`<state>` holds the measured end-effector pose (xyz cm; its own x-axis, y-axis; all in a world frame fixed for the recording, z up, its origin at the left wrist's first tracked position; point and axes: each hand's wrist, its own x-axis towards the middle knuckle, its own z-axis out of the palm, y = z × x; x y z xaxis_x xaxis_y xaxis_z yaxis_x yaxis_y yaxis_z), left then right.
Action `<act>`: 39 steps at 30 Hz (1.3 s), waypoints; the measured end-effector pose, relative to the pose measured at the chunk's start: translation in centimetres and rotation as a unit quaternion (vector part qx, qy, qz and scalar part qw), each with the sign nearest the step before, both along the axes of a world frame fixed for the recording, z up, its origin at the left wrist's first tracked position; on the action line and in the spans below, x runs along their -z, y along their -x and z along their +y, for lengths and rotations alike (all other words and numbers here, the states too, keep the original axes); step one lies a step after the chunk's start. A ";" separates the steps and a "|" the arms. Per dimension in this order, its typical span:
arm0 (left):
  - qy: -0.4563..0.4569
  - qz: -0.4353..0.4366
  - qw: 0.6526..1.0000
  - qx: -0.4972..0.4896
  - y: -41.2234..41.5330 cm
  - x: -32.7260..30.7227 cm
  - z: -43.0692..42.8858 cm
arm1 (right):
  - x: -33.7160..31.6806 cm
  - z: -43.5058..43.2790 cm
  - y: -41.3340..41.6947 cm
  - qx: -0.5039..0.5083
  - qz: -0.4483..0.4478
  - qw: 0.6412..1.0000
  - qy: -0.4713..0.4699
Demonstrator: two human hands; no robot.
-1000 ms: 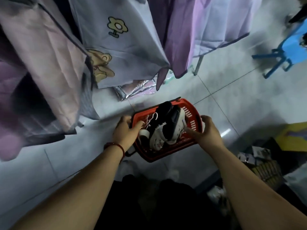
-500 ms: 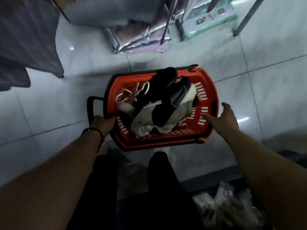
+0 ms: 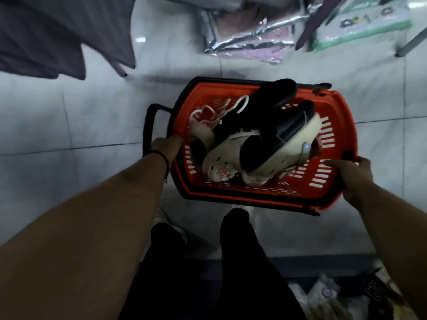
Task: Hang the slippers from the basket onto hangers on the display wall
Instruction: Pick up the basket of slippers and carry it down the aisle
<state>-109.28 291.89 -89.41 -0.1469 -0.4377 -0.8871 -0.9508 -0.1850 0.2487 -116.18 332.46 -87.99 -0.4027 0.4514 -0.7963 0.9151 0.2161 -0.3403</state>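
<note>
A red basket (image 3: 344,112) of slotted plastic is held above the tiled floor (image 3: 69,116) by both hands. The left hand (image 3: 167,146) is closed over the basket's left rim. Its fingertips are hidden behind the wall, so the depth of their curl cannot be told. A dark cord (image 3: 161,155) is worn at that wrist. Just beyond the left knuckles, a black handle (image 3: 147,125) is folded outward.

The right hand (image 3: 353,176) grips the near right corner of the rim, with one finger laid along the slotted inner wall.

Between the two sets of fingers, the black-and-cream slippers (image 3: 265,144) are piled inside the basket, one toe rising over the far rim. White hangers (image 3: 221,112) are tangled just ahead of the left fingers, against the slippers.

Beyond the basket, foil-wrapped packets (image 3: 249,31) and a green-edged packet (image 3: 360,24) are seen on the floor, beside a metal rack leg (image 3: 413,40). A grey hanging garment (image 3: 57,35) is seen far ahead of the left hand. Below the wrists, dark trousers (image 3: 242,262) are seen, with blurred packets (image 3: 335,294) behind the right forearm.
</note>
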 end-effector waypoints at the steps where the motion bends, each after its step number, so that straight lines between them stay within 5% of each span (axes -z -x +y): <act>1: 0.006 0.007 1.000 -0.004 -0.3 -0.9 -0.8 | -0.6 -0.8 0.1 0.005 0.009 1.000 -0.006; 11: 0.055 -0.003 0.985 -0.164 -18.2 -15.1 -17.8 | -13.5 -20.9 -4.7 -0.153 0.040 0.987 0.018; 25: 0.216 0.031 0.885 -0.410 -53.0 -39.4 -47.0 | -34.1 -69.7 -20.3 -0.475 0.106 0.863 0.135; 30: 0.305 0.023 0.870 -0.386 -61.8 -45.3 -55.6 | -38.5 -85.9 -24.9 -0.553 0.131 0.802 0.184; 39: 0.380 -0.194 0.849 -0.312 -68.5 -53.3 -72.1 | -48.2 -117.8 -32.9 -0.650 0.149 0.699 0.260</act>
